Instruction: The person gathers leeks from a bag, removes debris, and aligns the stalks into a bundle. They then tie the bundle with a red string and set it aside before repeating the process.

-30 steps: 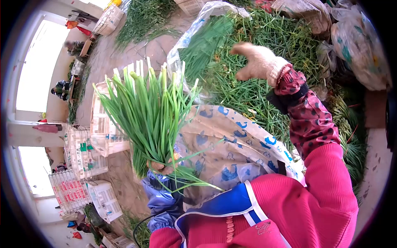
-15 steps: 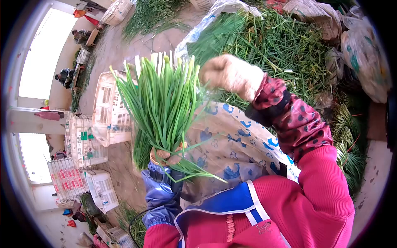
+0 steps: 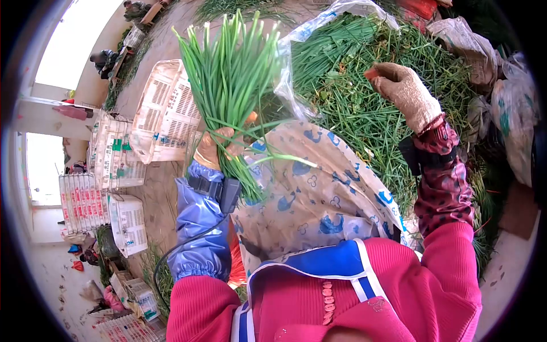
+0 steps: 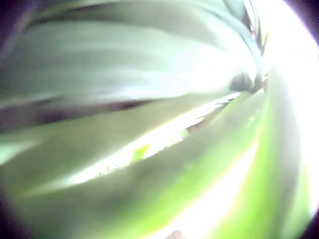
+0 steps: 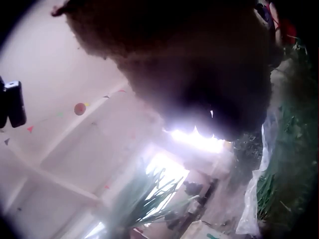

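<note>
The soft, bruisable green bundle (image 3: 231,80) is best clasped at its waist, as by the left hand (image 3: 208,150), with the right hand (image 3: 407,97) loosely bent.

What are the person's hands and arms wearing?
Left arm: shiny blue oversleeve, black wrist strap, black cable. Right arm: dark red oversleeve with black spots, black strap, pale knit glove. Both: pink ribbed sleeves.
</note>
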Action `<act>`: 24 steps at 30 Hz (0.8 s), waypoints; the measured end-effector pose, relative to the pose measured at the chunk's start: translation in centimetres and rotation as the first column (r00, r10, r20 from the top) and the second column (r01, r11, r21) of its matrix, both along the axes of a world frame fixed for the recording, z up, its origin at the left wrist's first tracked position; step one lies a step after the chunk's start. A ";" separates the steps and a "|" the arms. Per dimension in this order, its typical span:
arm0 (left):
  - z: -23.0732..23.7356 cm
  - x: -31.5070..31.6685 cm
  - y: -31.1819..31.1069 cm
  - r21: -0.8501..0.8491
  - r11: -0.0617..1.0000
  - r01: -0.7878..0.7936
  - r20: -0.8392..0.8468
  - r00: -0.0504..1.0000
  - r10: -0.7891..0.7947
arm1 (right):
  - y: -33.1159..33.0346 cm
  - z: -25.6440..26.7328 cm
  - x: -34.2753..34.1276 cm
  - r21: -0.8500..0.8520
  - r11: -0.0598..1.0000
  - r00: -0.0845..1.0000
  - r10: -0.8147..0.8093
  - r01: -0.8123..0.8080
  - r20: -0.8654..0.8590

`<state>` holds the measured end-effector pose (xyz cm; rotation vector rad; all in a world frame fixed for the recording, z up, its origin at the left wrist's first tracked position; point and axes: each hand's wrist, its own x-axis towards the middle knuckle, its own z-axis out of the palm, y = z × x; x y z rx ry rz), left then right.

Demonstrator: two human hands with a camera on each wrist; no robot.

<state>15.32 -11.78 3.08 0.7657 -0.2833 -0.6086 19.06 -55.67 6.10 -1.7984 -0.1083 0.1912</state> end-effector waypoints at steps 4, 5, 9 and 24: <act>3.2 1.0 -1.5 0.070 0.996 -0.057 -0.056 0.997 0.061 | 3.4 4.9 -3.4 -0.064 0.950 0.951 0.301 -0.306 -0.069; 3.6 1.1 -1.9 0.048 0.997 -0.055 -0.046 0.997 0.057 | 4.2 5.3 -3.4 -0.191 0.862 0.878 0.433 -0.470 -0.204; 3.9 1.6 -2.2 0.115 0.984 -0.134 -0.028 0.990 0.139 | 8.0 -0.3 -4.5 0.239 0.841 0.824 0.531 -0.485 -0.197; 6.5 -1.8 -5.9 0.594 0.747 -0.298 0.220 0.954 0.206 | 9.6 6.9 -5.5 0.615 0.769 0.978 -0.207 0.172 -0.015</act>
